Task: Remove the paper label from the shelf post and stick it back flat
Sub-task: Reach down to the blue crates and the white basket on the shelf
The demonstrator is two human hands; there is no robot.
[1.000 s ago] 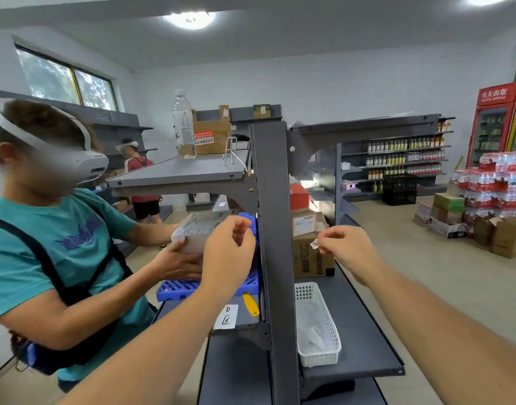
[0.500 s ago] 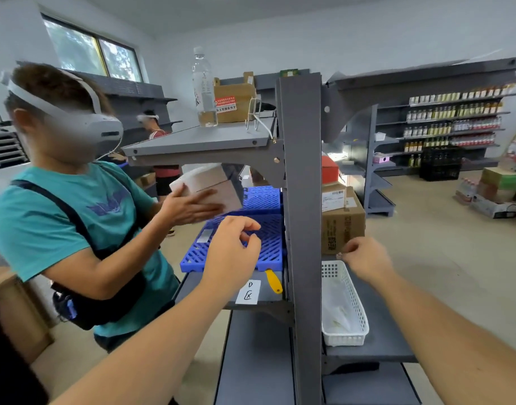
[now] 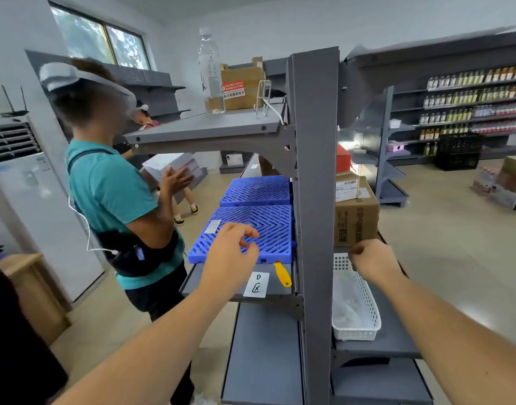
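Head view: the grey shelf post (image 3: 315,200) stands between both hands. Left hand (image 3: 230,258) hovers over a blue crate (image 3: 268,226), fingers loose and empty. Right hand (image 3: 373,261) is clenched above a white basket (image 3: 365,325); whether it pinches the paper label is hidden.

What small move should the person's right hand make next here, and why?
Probably bring the right hand inward to the shelf post: its fingers look pinched shut beside the post over the white basket, though any label is too small to see, and the post's face is bare.
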